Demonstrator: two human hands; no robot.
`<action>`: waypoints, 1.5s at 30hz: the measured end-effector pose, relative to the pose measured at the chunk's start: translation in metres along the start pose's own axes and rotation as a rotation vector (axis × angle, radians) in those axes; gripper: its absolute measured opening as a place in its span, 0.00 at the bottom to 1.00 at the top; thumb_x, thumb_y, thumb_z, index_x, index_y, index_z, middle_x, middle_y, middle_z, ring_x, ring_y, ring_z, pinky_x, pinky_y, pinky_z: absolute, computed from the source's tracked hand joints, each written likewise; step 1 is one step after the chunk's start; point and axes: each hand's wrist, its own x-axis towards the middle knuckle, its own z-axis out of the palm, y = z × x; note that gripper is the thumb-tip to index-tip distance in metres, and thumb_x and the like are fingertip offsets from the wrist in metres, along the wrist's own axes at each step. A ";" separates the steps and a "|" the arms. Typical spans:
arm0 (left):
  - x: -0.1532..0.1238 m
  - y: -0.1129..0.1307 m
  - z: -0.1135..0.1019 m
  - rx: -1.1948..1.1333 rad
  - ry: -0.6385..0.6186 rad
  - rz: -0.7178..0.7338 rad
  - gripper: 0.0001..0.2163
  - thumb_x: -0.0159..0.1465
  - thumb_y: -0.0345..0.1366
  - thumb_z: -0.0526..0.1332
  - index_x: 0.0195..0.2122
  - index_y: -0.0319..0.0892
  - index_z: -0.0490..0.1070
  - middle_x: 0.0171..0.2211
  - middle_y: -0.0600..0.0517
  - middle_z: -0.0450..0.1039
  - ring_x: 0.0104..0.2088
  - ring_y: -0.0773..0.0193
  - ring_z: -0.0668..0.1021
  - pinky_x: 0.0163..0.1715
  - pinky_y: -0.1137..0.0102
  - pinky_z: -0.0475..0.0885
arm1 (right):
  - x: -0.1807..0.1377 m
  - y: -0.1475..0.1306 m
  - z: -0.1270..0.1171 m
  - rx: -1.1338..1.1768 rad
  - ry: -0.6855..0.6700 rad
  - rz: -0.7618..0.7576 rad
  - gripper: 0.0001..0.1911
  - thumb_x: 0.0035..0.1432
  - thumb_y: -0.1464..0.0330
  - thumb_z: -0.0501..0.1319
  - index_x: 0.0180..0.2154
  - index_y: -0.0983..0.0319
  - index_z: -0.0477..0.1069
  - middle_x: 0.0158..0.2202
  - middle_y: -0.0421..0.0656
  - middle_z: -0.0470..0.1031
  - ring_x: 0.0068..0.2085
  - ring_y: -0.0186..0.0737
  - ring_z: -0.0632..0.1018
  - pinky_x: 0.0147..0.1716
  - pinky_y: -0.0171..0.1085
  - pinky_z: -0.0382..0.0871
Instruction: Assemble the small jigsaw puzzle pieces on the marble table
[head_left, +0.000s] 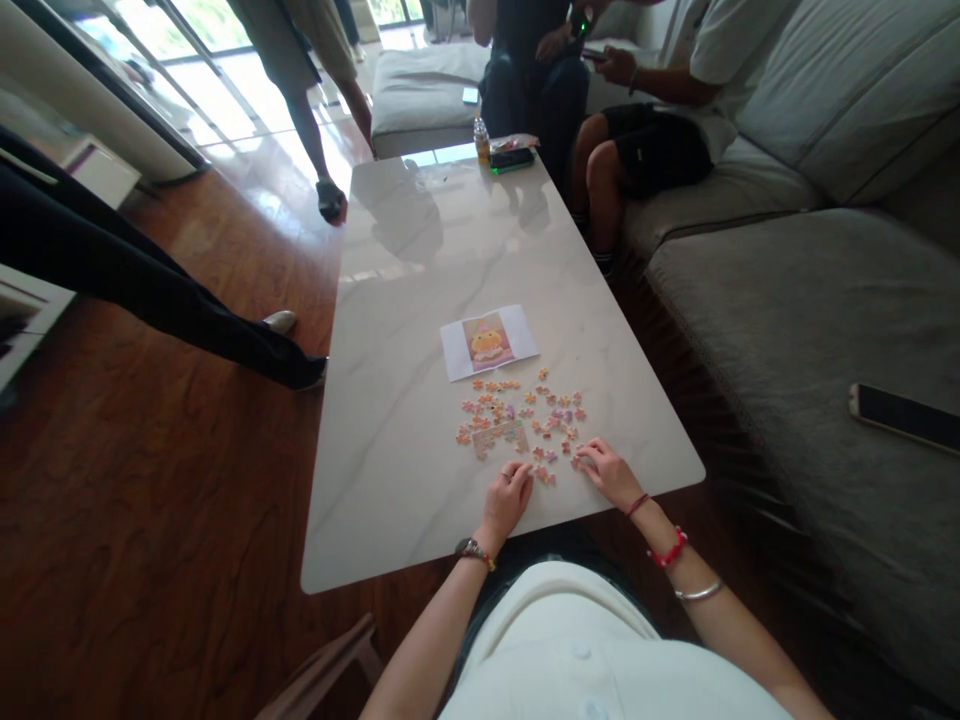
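Note:
Several small jigsaw pieces (525, 410) in pink, orange and purple lie scattered on the near part of a white marble table (420, 290). A joined patch of pieces (501, 437) lies at their left. A reference picture (488, 342) of a yellow figure lies just beyond them. My left hand (507, 497) rests on the table below the joined patch, fingers bent toward a loose piece. My right hand (610, 472) lies by the right pieces, its fingertips pinched on a piece.
A bottle (481, 140) and a dark phone (511, 159) stand at the table's far end. A grey sofa (810, 310) runs along the right with a phone (905, 416) on it. People sit and stand at the far end; a person's dark-trousered leg (150, 290) stretches in from the left.

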 end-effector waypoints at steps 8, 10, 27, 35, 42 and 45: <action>0.000 0.003 -0.001 0.010 0.031 -0.038 0.10 0.60 0.32 0.47 0.41 0.43 0.64 0.35 0.50 0.67 0.35 0.68 0.72 0.37 0.71 0.69 | 0.029 -0.024 0.016 -0.169 0.067 0.026 0.06 0.49 0.69 0.57 0.33 0.60 0.66 0.34 0.45 0.66 0.35 0.41 0.69 0.37 0.39 0.63; 0.000 0.004 -0.002 0.006 0.039 -0.047 0.10 0.60 0.32 0.47 0.40 0.43 0.64 0.34 0.49 0.67 0.34 0.68 0.72 0.37 0.72 0.69 | 0.032 -0.026 0.020 -0.160 0.068 0.018 0.05 0.50 0.70 0.55 0.32 0.60 0.65 0.33 0.46 0.67 0.36 0.41 0.69 0.38 0.39 0.62; -0.001 0.001 -0.006 -0.144 0.059 -0.055 0.10 0.59 0.28 0.47 0.40 0.42 0.63 0.34 0.50 0.66 0.35 0.67 0.71 0.36 0.71 0.69 | 0.025 -0.056 0.042 0.097 0.314 0.029 0.11 0.51 0.68 0.54 0.39 0.61 0.64 0.31 0.42 0.69 0.33 0.37 0.71 0.37 0.38 0.65; -0.011 -0.013 -0.026 -0.206 0.000 -0.007 0.13 0.59 0.27 0.47 0.43 0.42 0.62 0.39 0.49 0.66 0.37 0.68 0.71 0.37 0.73 0.69 | 0.029 -0.070 0.053 0.028 0.403 0.014 0.11 0.53 0.67 0.53 0.39 0.61 0.65 0.35 0.44 0.71 0.37 0.38 0.72 0.38 0.38 0.66; -0.031 -0.056 -0.058 -0.078 0.047 -0.062 0.11 0.59 0.29 0.47 0.41 0.42 0.63 0.38 0.48 0.66 0.35 0.67 0.72 0.35 0.72 0.70 | 0.028 -0.078 0.063 0.012 0.472 0.005 0.13 0.53 0.67 0.53 0.42 0.62 0.64 0.35 0.45 0.72 0.36 0.38 0.73 0.39 0.39 0.66; -0.026 -0.059 -0.056 -0.062 0.069 -0.030 0.11 0.59 0.29 0.46 0.41 0.42 0.63 0.37 0.48 0.67 0.33 0.69 0.72 0.33 0.73 0.70 | 0.031 -0.080 0.063 0.015 0.486 -0.015 0.14 0.54 0.66 0.52 0.43 0.62 0.64 0.36 0.45 0.72 0.36 0.37 0.73 0.38 0.39 0.67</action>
